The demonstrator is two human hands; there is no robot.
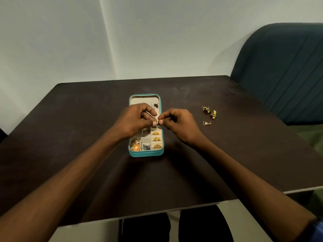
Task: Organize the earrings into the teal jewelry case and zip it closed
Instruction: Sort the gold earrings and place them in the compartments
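Over the open teal case (146, 153) on the dark table (70, 119), the left hand (134, 119) and right hand (178, 124) together pinched 1 small earring (157, 121); loose earrings (209, 113) lay well apart, rightward.

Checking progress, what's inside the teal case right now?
The case holds copper earrings, silver ones, gold ones and a dark piece. Both hands cover its middle.

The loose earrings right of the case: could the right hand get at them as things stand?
Probably yes, once freed. The loose earrings lie on bare table with nothing between them and the right hand, but it is pinching a small earring together with the left hand.
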